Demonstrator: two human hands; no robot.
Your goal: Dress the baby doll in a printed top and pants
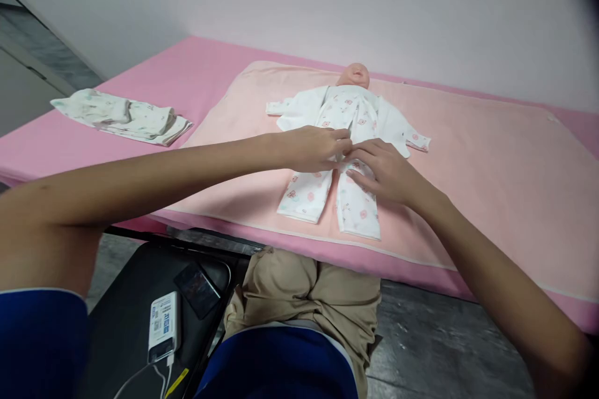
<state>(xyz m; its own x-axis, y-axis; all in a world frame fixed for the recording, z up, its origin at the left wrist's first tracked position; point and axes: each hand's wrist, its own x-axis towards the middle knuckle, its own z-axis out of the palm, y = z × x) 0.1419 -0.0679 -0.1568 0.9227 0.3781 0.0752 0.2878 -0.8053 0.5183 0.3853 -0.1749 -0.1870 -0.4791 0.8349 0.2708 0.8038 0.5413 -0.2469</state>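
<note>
A baby doll (354, 75) lies on its back on a peach towel (491, 156), dressed in a white onesie (349, 118) printed with small pink flowers. My left hand (312, 148) and my right hand (384, 169) meet at the onesie's crotch, just above the two legs. Both hands have their fingers pinched together on the fabric at the front seam. The doll's hands and feet are hidden inside the sleeves and legs.
The towel lies on a pink-covered table (187, 75) against a white wall. A folded printed garment (124, 117) rests at the table's left. Below the table edge, a black seat (135, 312) holds a white power bank (163, 325) with a cable and a dark phone (197, 288).
</note>
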